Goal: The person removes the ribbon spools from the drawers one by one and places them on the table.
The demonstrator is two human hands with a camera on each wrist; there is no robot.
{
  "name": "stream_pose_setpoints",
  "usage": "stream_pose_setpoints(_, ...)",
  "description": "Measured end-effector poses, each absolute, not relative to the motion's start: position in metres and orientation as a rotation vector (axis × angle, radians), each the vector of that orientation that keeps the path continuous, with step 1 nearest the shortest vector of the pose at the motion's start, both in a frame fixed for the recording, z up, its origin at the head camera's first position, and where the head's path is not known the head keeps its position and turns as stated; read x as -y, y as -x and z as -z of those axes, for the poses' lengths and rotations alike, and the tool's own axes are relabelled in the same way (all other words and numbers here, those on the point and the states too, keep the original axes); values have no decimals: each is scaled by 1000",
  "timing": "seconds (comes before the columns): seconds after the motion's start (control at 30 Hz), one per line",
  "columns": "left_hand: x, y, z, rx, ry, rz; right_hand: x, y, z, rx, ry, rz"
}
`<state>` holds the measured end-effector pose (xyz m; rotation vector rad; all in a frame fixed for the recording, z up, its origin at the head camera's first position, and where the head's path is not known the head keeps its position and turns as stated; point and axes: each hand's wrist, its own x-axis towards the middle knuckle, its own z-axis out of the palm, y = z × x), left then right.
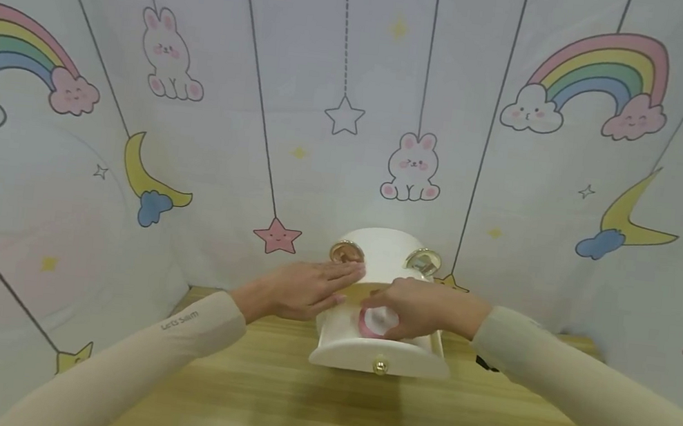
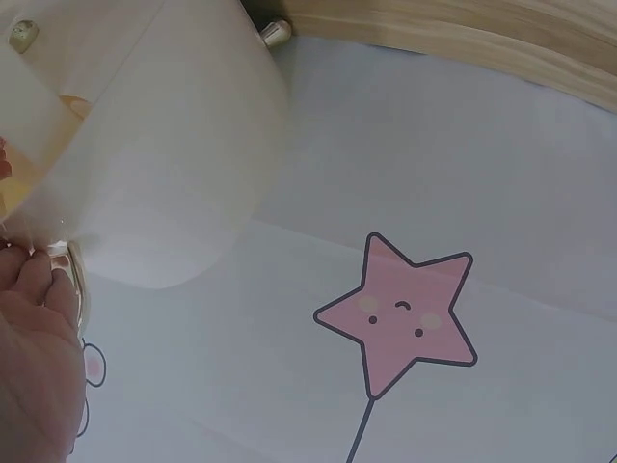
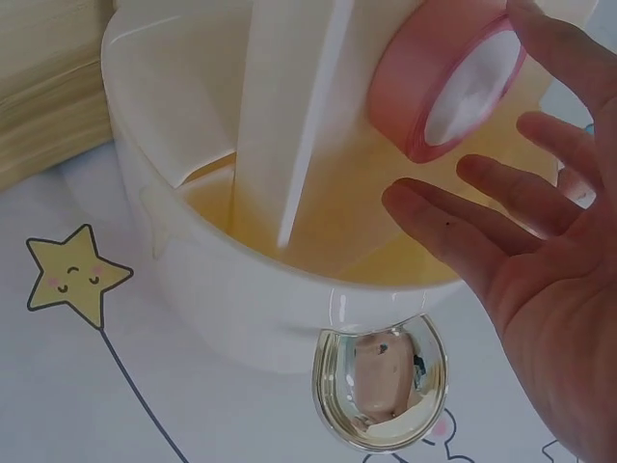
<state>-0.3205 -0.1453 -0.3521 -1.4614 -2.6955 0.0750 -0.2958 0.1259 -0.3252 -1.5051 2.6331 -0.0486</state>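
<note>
Spanning the foreground, a wooden tabletop (image 1: 259, 399) carries a white container (image 1: 384, 253), its drawer (image 1: 345, 354) standing out. The left hand's (image 1: 302, 289) grip lies straight-fingered at the container's rim; the right hand's (image 1: 425, 311) grip is apart, fingers spread beside a pink roll (image 3: 410, 92), thumb at its edge. The roll sits inside the drawer, behind a gold knob (image 1: 380, 366).
</note>
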Motion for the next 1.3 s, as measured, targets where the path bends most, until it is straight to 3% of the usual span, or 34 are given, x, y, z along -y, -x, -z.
stream_pose_setpoints(0.63,145,316,351,2693,1475,-62,-117,294,325,-2616,1364,2)
stream_pose_setpoints(1.3,146,313,354,2682,1461,-51,-110,290,325,-2633,1437,-49)
